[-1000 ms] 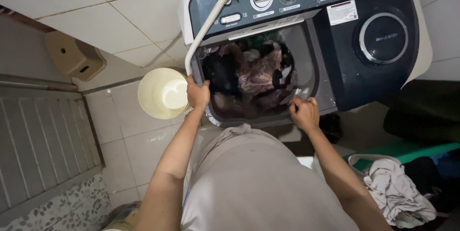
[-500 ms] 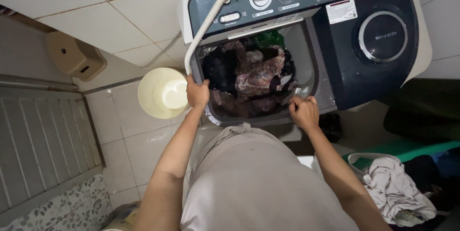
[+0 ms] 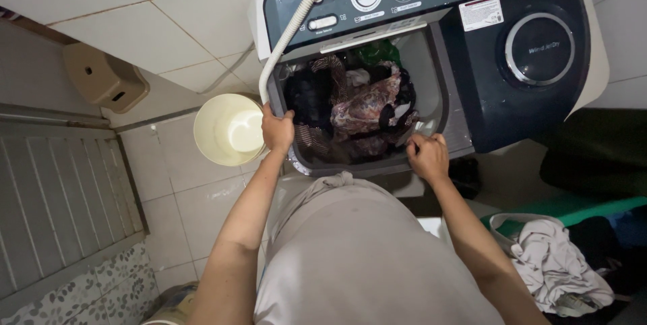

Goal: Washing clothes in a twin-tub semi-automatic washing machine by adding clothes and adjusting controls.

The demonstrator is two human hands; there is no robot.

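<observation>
Broadly, a twin-tub washing machine (image 3: pixel 526 96) with a dark top stands against the tiled wall, its left tub open and its round spinner lid (image 3: pixel 540 49) shut on the right. A person leans over it, both bare arms stretched forward from the shoulders and slightly bent at the elbows, forearms running up to the near rim of the open tub (image 3: pixel 431 75). Inside the tub lies a tangle of laundry (image 3: pixel 357 106): dark pieces, a pinkish patterned one and a bit of green at the far edge.

On the floor to the left of the machine sits a cream bucket (image 3: pixel 212 129), just beside the tub's corner. A ribbed white hose (image 3: pixel 286 38) drops from the control panel down the tub's left edge.

At the lower right a pale crumpled cloth (image 3: pixel 556 264) lies on a green surface, well apart from both hands.

The left hand (image 3: pixel 278 131) sits at the tub's near left corner, where the hose ends, wrist straight, fingers curled over the rim and hose; whether they clamp the hose or only the rim I cannot tell. The right hand (image 3: pixel 427 156) rests on the near right rim, knuckles up, fingers folded together in a loose fist, possibly pinching a bit of fabric at the edge.
</observation>
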